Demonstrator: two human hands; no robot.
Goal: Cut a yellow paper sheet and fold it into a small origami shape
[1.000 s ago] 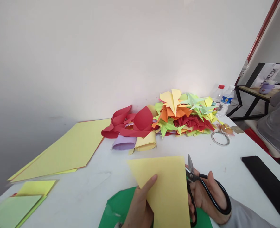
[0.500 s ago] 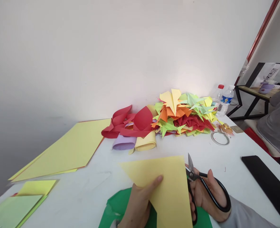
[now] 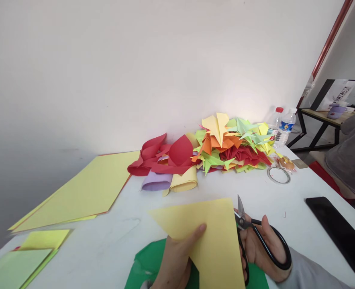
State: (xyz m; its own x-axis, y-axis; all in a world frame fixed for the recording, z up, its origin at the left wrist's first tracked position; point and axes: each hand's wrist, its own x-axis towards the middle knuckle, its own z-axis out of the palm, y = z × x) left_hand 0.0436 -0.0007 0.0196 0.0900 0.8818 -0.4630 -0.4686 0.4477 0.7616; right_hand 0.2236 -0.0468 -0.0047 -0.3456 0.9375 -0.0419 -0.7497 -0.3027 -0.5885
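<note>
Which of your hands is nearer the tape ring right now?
Right. The right hand, holding the scissors, is just in front of the tape ring; the left hand, gripping the yellow sheet, lies farther left.

No wording here can be read with certainty. A clear water bottle (image 3: 285,127) at the far end of the desk (image 3: 111,249) wears a blue label with a yellow mark, its print too small to make out. On a side table (image 3: 319,115) to the right, a white-and-black card (image 3: 341,92) shows dark block lettering, too blurred to spell out.
</note>
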